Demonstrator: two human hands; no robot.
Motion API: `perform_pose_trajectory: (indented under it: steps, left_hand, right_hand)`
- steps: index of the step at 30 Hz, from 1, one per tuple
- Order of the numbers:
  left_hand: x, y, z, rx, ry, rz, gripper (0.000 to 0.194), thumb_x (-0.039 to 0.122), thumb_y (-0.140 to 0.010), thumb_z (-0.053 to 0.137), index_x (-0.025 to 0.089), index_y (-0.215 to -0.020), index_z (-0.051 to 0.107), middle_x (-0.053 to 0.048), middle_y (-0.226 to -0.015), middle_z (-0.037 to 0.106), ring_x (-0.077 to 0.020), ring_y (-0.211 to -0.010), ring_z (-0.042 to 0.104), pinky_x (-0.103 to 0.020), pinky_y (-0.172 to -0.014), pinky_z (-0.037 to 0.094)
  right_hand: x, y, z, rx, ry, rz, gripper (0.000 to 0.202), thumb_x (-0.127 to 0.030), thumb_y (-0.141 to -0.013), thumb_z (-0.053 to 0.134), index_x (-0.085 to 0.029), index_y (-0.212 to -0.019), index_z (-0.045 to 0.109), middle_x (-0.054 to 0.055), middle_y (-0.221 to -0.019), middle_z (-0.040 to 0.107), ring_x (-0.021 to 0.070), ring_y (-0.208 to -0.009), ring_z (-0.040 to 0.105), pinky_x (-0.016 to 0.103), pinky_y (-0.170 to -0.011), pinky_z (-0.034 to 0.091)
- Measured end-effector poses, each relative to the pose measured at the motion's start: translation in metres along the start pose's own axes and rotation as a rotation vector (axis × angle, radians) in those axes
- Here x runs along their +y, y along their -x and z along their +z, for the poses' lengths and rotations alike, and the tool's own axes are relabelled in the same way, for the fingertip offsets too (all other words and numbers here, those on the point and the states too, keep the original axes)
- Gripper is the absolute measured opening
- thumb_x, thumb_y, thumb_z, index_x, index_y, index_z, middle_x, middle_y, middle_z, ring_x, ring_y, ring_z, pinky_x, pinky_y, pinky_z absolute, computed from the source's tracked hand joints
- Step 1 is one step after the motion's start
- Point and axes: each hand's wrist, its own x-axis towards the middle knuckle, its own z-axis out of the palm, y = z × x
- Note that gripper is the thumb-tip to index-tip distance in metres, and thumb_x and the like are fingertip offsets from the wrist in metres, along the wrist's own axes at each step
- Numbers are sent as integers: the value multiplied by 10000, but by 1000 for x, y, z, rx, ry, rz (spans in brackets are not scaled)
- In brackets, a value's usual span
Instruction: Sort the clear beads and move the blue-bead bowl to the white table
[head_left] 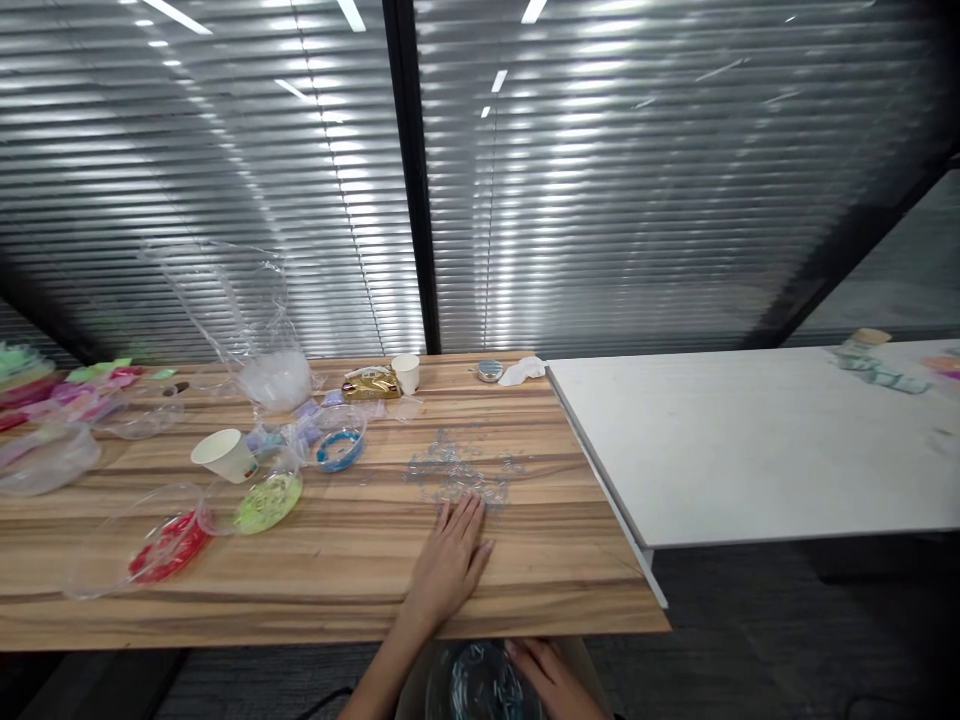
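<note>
My left hand (450,555) lies flat on the wooden table, palm down. Its fingertips touch the near side of a scatter of small clear-grey pieces (454,465), too small to name exactly. Below the table's front edge, at my lap, my right hand (544,670) grips the right side of a clear plastic bowl (480,685). More of the clear pieces show inside that bowl, whose lower part is cut off by the frame.
Left of the scatter, clear bowls hold blue pieces (339,452), green pieces (268,502) and red pieces (169,548). A tipped paper cup (225,455), an upright paper cup (406,374), a gold packet (370,384) and a tissue (523,371) lie behind. A white table (750,440) adjoins right.
</note>
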Motion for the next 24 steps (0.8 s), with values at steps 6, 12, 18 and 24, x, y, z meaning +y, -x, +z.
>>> perform_pose_trajectory:
  steps: [6,12,18,24]
  left_hand:
    - [-1,1,1,28,0,18,517,390,-990,303,160,-1448,232,-105,-1463,344,-220,-1378,260,-476,-1125,258]
    - [1,1,1,26,-11,22,500,390,-992,293,164,-1436,262,-105,-1462,345,-221,-1371,278,-486,-1118,270]
    - [2,1,-2,4,-3,30,483,383,-995,289,164,-1426,283,-90,-1463,347,-212,-1373,274,-480,-1120,271]
    - [2,1,-3,-15,-6,37,483,387,-997,280,162,-1424,280,-73,-1476,325,-207,-1380,257,-473,-1126,266]
  right_hand:
    - [-4,0,2,-15,-57,7,742,-766,-714,474,-218,-1195,611,63,-1323,525,270,-1305,373,352,-1118,256]
    - [-4,3,1,-56,-25,26,778,-792,-711,430,-216,-1204,605,63,-1338,511,266,-1313,362,343,-1133,223]
    - [3,2,2,-63,-39,10,832,-789,-730,400,-168,-1262,559,83,-1361,482,255,-1314,360,338,-1132,219]
    - [13,-2,3,-88,-7,-13,808,-774,-751,394,-177,-1272,555,75,-1366,477,244,-1311,363,312,-1134,210]
